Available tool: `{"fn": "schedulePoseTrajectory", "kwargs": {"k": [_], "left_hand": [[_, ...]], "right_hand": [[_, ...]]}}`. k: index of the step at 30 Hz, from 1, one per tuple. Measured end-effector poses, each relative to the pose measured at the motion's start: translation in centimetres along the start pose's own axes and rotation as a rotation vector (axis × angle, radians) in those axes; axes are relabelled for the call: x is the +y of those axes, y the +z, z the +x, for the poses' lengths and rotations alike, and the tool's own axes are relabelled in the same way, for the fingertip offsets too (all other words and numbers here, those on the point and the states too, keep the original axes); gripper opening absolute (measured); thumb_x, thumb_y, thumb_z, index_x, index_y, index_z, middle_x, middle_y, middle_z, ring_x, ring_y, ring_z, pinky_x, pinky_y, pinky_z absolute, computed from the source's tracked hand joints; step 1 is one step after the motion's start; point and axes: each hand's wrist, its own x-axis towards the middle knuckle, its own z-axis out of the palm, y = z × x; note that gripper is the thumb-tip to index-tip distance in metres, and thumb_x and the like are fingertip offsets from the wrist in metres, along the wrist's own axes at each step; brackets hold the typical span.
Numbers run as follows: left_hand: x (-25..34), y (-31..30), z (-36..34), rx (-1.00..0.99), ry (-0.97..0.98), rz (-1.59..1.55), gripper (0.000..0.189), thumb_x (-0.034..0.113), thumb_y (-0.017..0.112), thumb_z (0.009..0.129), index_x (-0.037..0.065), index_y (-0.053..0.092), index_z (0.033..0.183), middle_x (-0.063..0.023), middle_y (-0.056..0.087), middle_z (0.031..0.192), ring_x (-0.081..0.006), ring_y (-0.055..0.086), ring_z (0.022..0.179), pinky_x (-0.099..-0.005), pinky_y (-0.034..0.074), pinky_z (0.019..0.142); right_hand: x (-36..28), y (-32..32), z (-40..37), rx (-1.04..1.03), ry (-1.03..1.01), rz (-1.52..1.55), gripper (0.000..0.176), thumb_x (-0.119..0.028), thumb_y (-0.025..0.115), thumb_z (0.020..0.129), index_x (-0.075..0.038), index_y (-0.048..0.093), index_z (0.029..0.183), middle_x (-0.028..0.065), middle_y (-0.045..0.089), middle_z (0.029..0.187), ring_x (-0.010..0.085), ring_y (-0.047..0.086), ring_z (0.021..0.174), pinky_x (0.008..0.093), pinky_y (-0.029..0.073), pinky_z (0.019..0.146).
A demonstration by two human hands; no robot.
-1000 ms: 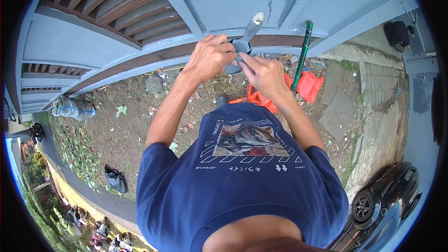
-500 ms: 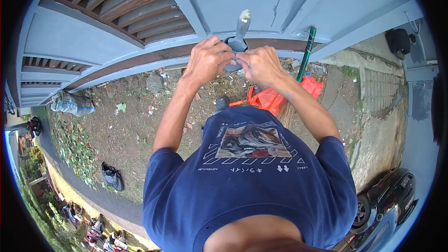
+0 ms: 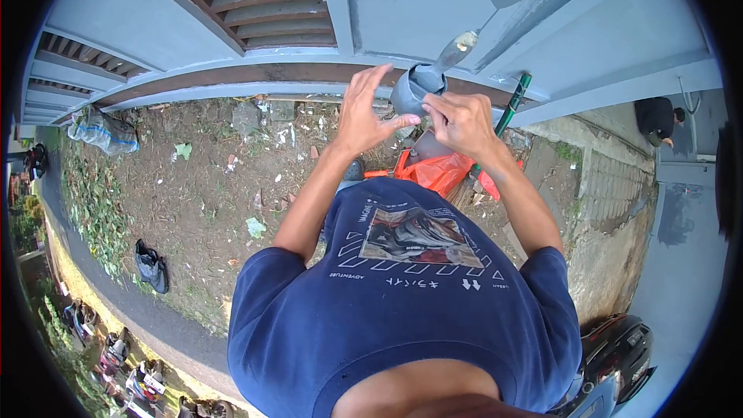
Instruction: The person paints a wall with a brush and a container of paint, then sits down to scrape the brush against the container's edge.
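Note:
A small grey paint pot point(image 3: 405, 96) hangs in front of the blue-grey gate, tilted so its mouth shows. Its near rim is pinched between the thumb and fingers of my right hand point(image 3: 466, 122). Inside the pot stands a paintbrush point(image 3: 452, 54), its grey handle leaning out toward the gate; the bristles are hidden. My left hand point(image 3: 367, 114) is to the left of the pot, thumb and fingers spread, holding nothing.
The gate point(image 3: 410, 0) has brown slats point(image 3: 263, 0). A green pole point(image 3: 515, 101) and an orange plastic bag point(image 3: 437, 174) are near my right arm. Another person point(image 3: 656, 119) crouches at the far right. A dark car point(image 3: 619, 356) stands lower right; a dark bag point(image 3: 151, 266) lies left.
My left hand has come away from the pot and opened. My right hand has moved right with the pot, which is now tilted with the brush leaning right.

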Motion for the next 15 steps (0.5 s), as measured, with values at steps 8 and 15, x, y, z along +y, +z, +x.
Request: {"fn": "schedulePoseTrajectory", "kwargs": {"k": [8, 15], "left_hand": [[-1.1, 3.1, -1.2, 0.053, 0.132, -0.019, 0.093, 0.043, 0.087, 0.063, -0.001, 0.05, 0.136, -0.0218, 0.059, 0.129, -0.038, 0.056, 0.122, -0.0461, 0.045, 0.103], [-1.4, 3.5, -1.9, 0.069, 0.061, -0.125, 0.089, 0.039, 0.088, 0.064, 0.0, 0.051, 0.136, -0.0192, 0.06, 0.131, -0.0386, 0.057, 0.121, -0.0459, 0.046, 0.102]], "right_hand": [[-0.4, 0.3, -1.1, 0.078, -0.048, 0.059, 0.017, -0.005, 0.075, 0.072, -0.008, 0.071, 0.088, 0.0039, 0.062, 0.062, 0.0212, 0.06, 0.049, 0.0335, 0.043, 0.043], [-0.6, 0.3, -0.7, 0.049, -0.102, 0.071, 0.02, -0.002, 0.075, 0.07, -0.007, 0.071, 0.089, 0.0042, 0.062, 0.064, 0.0219, 0.059, 0.049, 0.033, 0.043, 0.043]]}}
